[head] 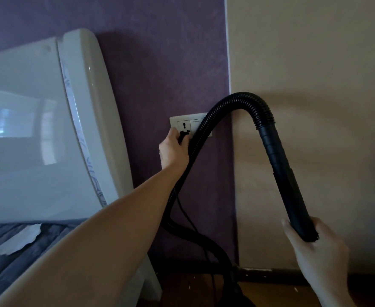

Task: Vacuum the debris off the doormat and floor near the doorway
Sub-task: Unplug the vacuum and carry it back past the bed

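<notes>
Purple, mottled plaster fills the upper middle of the frame and meets a smooth beige wall along a white edge. Low on the purple part sits a pale plastic socket plate (191, 124). The left hand (173, 149) reaches up to it from the lower left, its fingers (177, 135) clenched around a black plug (183, 135) that sits against the plate's lower openings. The pins point straight away from the fingers into the wall, so any push or pull runs along the forearm; whether the plug is fully seated I cannot tell. A thin cord (182, 209) drops from it. The right hand (314, 247), at lower right, grasps the end of a rigid matte black wand (286, 173), whose long axis slants up and left to a ribbed, flexible hose (244, 98) arching over the plate. A glossy white headboard (38, 129) and a grey quilted bed (9, 251) occupy the left. Along the bottom edge, wooden floor (270, 291) shows pale specks (296, 289) — likely the debris. No doormat is in view, so suction work looks not yet begun.
</notes>
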Tool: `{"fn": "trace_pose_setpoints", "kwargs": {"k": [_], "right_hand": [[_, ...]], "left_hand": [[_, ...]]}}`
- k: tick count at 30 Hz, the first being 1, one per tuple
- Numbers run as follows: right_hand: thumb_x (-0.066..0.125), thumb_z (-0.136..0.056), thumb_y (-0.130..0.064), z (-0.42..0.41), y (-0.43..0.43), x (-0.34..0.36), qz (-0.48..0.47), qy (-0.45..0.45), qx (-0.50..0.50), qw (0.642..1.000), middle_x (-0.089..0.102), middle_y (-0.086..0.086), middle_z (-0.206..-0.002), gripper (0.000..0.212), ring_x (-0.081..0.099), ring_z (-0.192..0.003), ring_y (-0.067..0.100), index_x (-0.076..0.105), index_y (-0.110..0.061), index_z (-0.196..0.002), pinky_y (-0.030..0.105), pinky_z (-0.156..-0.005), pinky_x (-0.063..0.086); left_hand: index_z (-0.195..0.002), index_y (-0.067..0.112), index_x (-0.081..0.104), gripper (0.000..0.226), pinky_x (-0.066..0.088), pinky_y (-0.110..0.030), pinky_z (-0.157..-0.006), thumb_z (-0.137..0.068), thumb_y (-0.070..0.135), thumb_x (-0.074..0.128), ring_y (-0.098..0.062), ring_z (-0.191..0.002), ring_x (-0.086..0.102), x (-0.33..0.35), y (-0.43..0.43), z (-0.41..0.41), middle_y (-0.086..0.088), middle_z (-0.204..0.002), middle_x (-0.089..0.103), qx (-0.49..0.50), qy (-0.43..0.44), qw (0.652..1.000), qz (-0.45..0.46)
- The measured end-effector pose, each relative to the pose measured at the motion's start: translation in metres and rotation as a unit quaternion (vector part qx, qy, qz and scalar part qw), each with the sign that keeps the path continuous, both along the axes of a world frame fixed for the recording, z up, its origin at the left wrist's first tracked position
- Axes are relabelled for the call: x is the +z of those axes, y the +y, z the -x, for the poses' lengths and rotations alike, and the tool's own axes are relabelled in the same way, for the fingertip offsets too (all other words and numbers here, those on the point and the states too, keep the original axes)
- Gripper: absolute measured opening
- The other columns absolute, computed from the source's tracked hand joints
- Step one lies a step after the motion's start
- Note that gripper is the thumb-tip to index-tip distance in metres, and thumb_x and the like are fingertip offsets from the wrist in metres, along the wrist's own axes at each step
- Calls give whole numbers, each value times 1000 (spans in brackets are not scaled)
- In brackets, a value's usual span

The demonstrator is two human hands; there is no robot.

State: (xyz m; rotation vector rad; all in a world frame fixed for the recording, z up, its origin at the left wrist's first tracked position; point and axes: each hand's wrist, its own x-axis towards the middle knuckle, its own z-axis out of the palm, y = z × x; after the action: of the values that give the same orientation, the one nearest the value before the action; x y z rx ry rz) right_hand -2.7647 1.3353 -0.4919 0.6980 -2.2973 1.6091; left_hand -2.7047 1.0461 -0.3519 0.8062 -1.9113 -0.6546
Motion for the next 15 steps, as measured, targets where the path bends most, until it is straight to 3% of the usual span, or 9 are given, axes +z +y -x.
{"fn": "trace_pose_setpoints", "kwargs": {"k": [2,5,10,15], "right_hand": [[78,-88,-25,-5,1,-8,3,-22,7,1000,57,2,-56,16,58,-51,16,62,-20,-87,21,-44,41],[75,-91,-31,-3,-2,-6,-1,-56,-24,998,61,4,-64,18,61,-58,18,63,-19,-99,26,-50,42],[76,-91,-27,-13,6,-9,-14,-65,5,998,59,1,-74,20,59,-67,14,62,-17,-100,25,-54,41],[76,-91,-19,-12,17,-18,-48,-52,62,996,57,-5,-77,19,56,-67,2,60,-17,-101,11,-55,39]], "left_hand": [[-84,9,49,28,40,-15,-46,-96,30,61,-6,-58,45,-13,14,-11,5,-70,53,-24,38,999,-27],[-87,13,51,28,39,-12,-46,-98,38,59,-3,-57,44,-33,40,-32,9,-70,53,-42,61,995,-73],[-98,20,53,23,43,-12,-51,-99,42,54,-4,-62,51,-86,76,-71,7,-78,58,-84,-17,986,-142],[-98,21,52,16,41,-29,-50,-100,37,55,-9,-51,47,-170,102,-92,2,-74,57,-187,-113,931,-293]]}}
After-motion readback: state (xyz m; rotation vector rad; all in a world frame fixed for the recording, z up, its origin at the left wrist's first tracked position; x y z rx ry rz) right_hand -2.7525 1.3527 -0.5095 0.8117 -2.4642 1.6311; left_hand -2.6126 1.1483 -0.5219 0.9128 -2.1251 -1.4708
